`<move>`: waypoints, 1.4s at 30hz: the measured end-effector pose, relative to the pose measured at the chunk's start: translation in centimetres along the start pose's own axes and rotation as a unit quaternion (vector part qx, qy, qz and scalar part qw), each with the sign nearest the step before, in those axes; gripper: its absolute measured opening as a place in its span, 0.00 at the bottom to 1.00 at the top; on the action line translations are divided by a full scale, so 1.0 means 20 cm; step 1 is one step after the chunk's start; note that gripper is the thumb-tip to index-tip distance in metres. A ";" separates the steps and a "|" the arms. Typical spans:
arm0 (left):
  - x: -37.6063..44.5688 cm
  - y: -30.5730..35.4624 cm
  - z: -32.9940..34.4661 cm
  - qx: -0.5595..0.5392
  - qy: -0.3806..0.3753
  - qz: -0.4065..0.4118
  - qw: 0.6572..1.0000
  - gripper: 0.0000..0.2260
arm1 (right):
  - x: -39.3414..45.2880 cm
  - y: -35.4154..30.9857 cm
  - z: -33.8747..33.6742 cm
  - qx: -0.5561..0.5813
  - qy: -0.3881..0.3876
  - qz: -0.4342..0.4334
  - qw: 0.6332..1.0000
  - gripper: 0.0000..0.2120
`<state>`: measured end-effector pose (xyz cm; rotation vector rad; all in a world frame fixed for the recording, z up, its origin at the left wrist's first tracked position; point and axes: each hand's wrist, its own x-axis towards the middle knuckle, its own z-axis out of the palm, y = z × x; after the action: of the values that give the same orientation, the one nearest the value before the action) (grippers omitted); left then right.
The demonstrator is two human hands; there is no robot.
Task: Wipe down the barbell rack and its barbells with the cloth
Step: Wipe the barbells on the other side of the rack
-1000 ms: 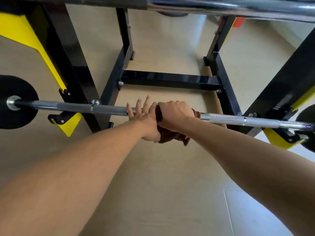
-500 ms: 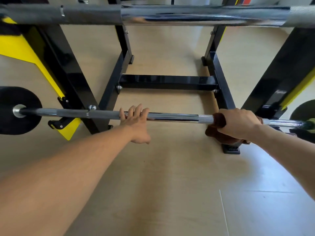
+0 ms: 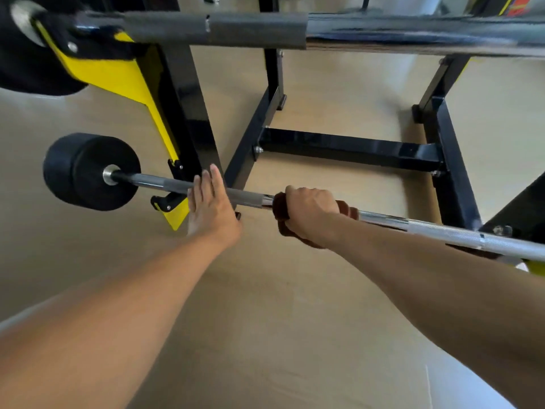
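A brown cloth [image 3: 280,205] is gripped around the lower barbell [image 3: 442,230] by the right hand [image 3: 309,211], fingers curled; the left hand [image 3: 211,208] is laid on the bar, fingers straight and together, beside the rack [image 3: 188,107].

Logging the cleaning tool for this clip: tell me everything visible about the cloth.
The cloth is dark reddish-brown and looks soft, like towel fabric. It is wrapped around the lower barbell, bunched where the right hand grips it. Only its edges show: one end left of the knuckles, a strip beside the wrist, a fold hanging below the palm. The left hand does not touch it.
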<state>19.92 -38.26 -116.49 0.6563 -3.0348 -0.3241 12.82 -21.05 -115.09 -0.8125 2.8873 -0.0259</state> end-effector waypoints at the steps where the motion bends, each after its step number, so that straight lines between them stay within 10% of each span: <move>1: -0.01 -0.07 0.01 0.007 -0.011 -0.015 1.000 0.57 | 0.06 -0.10 0.00 0.006 0.008 -0.009 1.000 0.12; 8: -0.02 -0.06 -0.03 0.060 -0.064 0.087 0.992 0.53 | 0.17 -0.30 0.01 0.047 0.031 -0.037 0.998 0.09; 19: -0.19 1.05 0.15 0.076 -0.151 0.291 0.942 0.46 | -0.66 1.04 -0.03 -0.020 -0.029 0.171 0.985 0.09; 25: -0.23 1.28 0.21 0.137 -0.230 0.257 0.929 0.48 | -0.91 1.37 0.00 -0.054 0.001 0.228 0.972 0.11; 35: -0.24 1.24 0.20 0.074 -0.231 0.269 0.932 0.50 | -0.49 0.81 0.09 -0.024 0.077 0.084 0.993 0.06; 42: -0.23 1.23 0.20 0.106 -0.240 0.286 0.922 0.47 | -0.81 1.34 0.02 -0.062 -0.001 0.173 0.983 0.10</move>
<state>13.79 -13.69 -115.17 -0.3950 -3.5538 -0.1474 12.75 10.20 -114.77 -0.3142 3.0071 0.1932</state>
